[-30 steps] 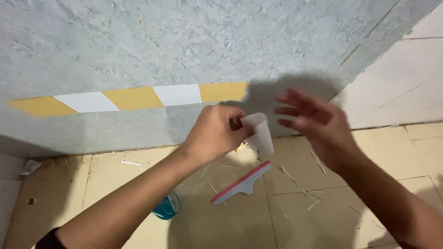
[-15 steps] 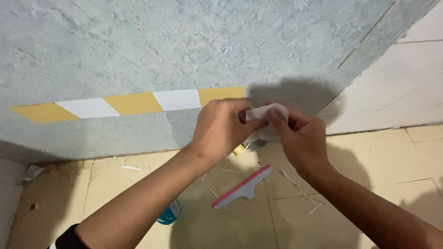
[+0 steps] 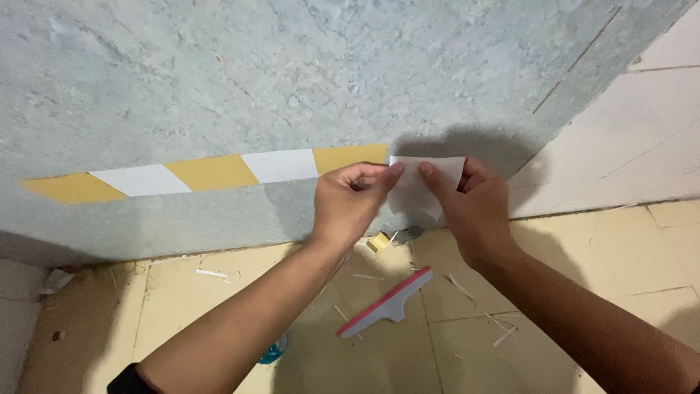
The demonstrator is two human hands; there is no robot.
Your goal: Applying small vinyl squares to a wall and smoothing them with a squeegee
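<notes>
Head view: left hand (image 3: 357, 201) and right hand (image 3: 474, 204) both pinch white paper backing strip (image 3: 423, 186) at end of yellow-white striped wall tape (image 3: 219, 172); best peeled slow, flat along wall.

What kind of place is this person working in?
Probably a room under renovation: a rough grey wall with a yellow-and-white striped band being stuck on, a tiled floor littered with scraps, and a squeegee lying there.

A white tape piece (image 3: 421, 188) — flat against the grey wall, just past the yellow-white stripe's end.
</notes>
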